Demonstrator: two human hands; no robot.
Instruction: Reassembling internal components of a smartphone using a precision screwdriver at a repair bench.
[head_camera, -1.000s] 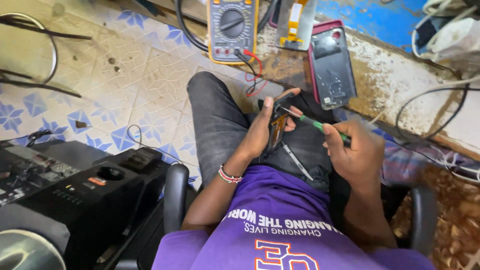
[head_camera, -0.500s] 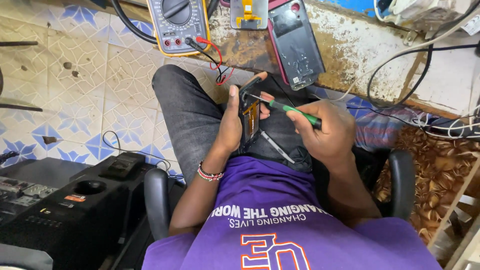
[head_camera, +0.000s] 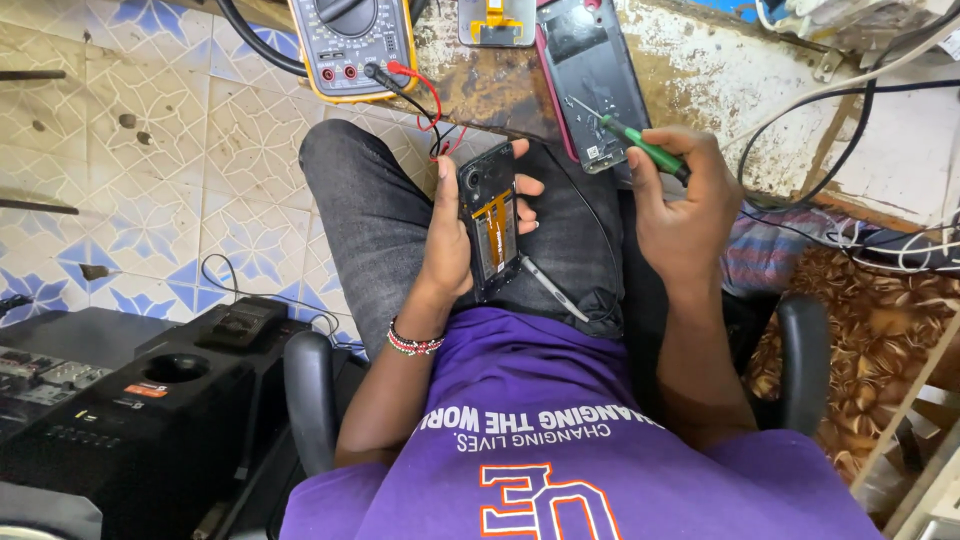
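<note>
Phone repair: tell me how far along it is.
Done: the phone is open, its back cover lying on the bench. In hand: left hand holds the phone; right hand holds a screwdriver away from it. Left: the phone's insides are exposed, cover not refitted.

small orange label (head_camera: 146, 390) on black box (head_camera: 150, 430)

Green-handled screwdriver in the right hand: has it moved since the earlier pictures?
Yes. The green-handled screwdriver has swung away from the opened black phone in the left hand; its tip now points at the dark phone back cover on the bench.
</note>
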